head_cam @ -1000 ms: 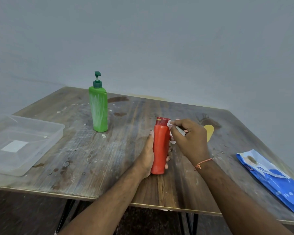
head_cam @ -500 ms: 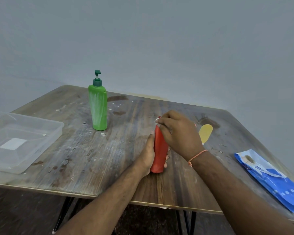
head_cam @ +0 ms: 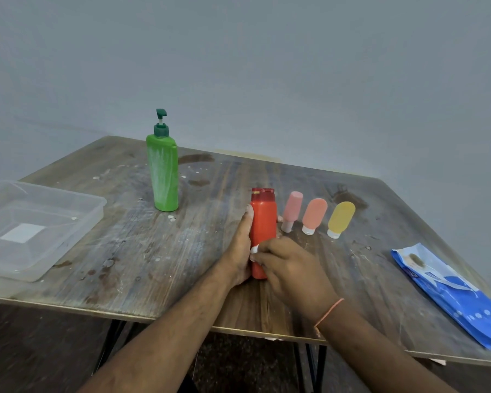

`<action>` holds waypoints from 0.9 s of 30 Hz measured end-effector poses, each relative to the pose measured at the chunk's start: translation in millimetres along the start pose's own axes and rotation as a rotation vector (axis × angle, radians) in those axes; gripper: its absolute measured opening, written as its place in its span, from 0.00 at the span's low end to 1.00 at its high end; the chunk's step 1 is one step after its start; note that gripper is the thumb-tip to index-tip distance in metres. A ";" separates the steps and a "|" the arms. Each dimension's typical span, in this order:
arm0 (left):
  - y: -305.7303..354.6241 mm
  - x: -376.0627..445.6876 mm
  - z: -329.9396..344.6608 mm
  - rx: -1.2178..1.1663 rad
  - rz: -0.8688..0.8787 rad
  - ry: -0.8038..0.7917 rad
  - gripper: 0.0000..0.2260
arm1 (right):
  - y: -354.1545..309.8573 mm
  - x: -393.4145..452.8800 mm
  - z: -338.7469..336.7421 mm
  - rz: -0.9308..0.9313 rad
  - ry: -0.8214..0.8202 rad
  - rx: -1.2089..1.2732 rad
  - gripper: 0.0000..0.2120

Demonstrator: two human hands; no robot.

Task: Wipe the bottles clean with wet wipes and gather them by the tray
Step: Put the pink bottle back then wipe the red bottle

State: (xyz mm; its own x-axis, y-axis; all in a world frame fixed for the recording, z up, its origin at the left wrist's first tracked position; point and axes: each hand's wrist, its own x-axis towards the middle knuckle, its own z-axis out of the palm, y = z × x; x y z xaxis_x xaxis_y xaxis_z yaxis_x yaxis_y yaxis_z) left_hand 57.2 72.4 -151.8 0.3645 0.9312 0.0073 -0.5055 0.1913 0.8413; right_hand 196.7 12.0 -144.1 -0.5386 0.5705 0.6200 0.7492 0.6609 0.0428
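A worn wooden table [head_cam: 142, 251] fills the view — its top streaked with pale smears, dark stains and small white flecks. Black metal legs [head_cam: 312, 367] show beneath its near edge, over a dark floor [head_cam: 34, 353]. Behind it rises a plain grey-blue wall [head_cam: 267, 66] — bare and evenly lit.

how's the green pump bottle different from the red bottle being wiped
The green pump bottle is taller and topped with a dark green pump; the red bottle is shorter with a flat red cap. The green one stands alone and untouched, showing whitish streaks, while the left hand holds the red one and the right hand presses a white wipe to it. Both stand upright on the table.
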 end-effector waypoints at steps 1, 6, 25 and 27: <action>0.4 0.3 0.7 0.004 0.014 -0.001 0.37 | -1.0 -5.4 2.0 -0.014 0.001 -0.004 0.12; -1.4 1.5 1.9 -0.022 0.024 -0.068 0.37 | -4.0 -29.3 12.3 -0.062 0.001 0.030 0.09; -2.9 -0.5 3.5 0.105 -0.029 -0.021 0.38 | 14.1 6.0 -18.4 0.164 0.197 0.054 0.10; -3.5 -2.2 5.7 0.131 -0.016 0.004 0.34 | 23.8 18.0 -22.2 0.213 0.205 0.015 0.09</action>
State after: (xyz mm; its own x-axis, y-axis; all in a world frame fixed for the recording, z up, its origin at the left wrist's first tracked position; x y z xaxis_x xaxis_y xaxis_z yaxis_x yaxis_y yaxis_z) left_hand 62.7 67.9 -151.7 0.3688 0.9295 -0.0088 -0.3930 0.1645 0.9047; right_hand 213.4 27.2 -114.5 -0.2795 0.5878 0.7592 0.8306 0.5446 -0.1159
